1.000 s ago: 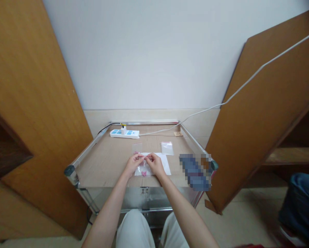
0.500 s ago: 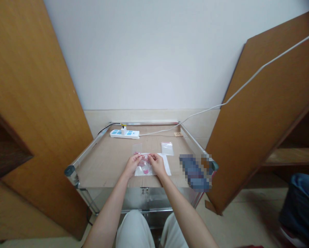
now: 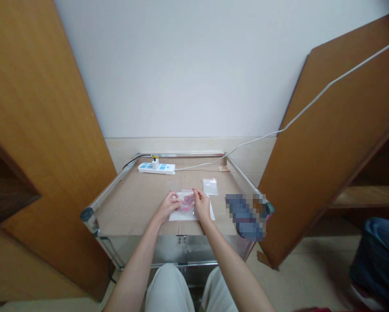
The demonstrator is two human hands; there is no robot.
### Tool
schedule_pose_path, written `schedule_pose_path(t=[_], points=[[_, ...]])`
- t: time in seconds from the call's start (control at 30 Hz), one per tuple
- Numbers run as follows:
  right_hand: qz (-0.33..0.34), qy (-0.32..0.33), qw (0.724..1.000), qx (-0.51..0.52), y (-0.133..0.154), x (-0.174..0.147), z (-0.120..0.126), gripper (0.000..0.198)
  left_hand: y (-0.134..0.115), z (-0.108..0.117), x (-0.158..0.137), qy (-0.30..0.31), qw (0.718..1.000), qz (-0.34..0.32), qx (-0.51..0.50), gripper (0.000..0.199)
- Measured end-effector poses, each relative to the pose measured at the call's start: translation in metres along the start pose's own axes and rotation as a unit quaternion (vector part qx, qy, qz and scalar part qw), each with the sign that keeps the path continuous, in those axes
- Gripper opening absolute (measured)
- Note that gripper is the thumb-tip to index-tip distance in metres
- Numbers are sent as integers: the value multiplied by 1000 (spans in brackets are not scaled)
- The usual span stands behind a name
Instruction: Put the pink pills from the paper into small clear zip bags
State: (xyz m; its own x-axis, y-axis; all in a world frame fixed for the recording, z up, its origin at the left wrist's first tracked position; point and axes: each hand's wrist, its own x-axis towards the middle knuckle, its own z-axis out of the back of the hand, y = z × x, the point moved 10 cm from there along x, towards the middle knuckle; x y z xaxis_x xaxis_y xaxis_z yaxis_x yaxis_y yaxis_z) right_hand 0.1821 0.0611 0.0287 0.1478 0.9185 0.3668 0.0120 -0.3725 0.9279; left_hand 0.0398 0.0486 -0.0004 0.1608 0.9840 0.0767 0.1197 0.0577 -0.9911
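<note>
Between my hands is a clear plastic bag (image 3: 188, 199) with pink marks or small pink pieces showing through it; which of these I cannot make out. My right hand (image 3: 201, 207) pinches the bag near its upper right corner, thumb and fingers closed on it. At the bag's left side is my left hand (image 3: 167, 207), its fingers apart and their tips close to the film. Under the bag and hands lies a white sheet (image 3: 178, 216), partly covered. Just beyond the left hand another clear bag (image 3: 172, 185) lies flat.
More clear bags (image 3: 210, 186) lie beyond my right hand. A white power strip (image 3: 157, 168) with a plug sits at the back left, its cable running right. A blurred dark object (image 3: 246, 219) lies at the right edge. Metal rails (image 3: 246, 177) border the cardboard-covered cart top (image 3: 125, 208).
My left hand has come off the bag's top edge and spread its fingers. My right hand has shifted slightly up and right with the bag, whose pink part has moved up.
</note>
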Motion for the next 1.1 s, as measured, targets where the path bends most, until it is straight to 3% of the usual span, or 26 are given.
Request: schedule_pose_path(t=[0.17, 0.27, 0.4, 0.53, 0.7, 0.9, 1.1], points=[[-11, 0, 1000, 17, -3, 0, -1, 33, -7, 1, 0, -20, 999, -22, 19, 16], [-48, 31, 996, 75, -14, -1, -10, 39, -11, 19, 1, -101, 993, -43, 51, 11], [-66, 43, 988, 136, -21, -1, -16, 39, -12, 54, 3, -225, 972, -62, 32, 26], [-63, 40, 985, 153, -23, 0, -15, 31, -18, 80, 13, -286, 953, -68, 71, 24], [-62, 39, 985, 154, -24, 0, -15, 26, -21, 93, 32, -292, 937, -14, 194, 25], [-58, 41, 987, 142, -23, 0, -15, 23, -16, 93, 51, -248, 924, 8, 289, 26], [-50, 40, 989, 135, -21, 0, -15, 23, -2, 99, 62, -234, 886, 37, 399, 31]])
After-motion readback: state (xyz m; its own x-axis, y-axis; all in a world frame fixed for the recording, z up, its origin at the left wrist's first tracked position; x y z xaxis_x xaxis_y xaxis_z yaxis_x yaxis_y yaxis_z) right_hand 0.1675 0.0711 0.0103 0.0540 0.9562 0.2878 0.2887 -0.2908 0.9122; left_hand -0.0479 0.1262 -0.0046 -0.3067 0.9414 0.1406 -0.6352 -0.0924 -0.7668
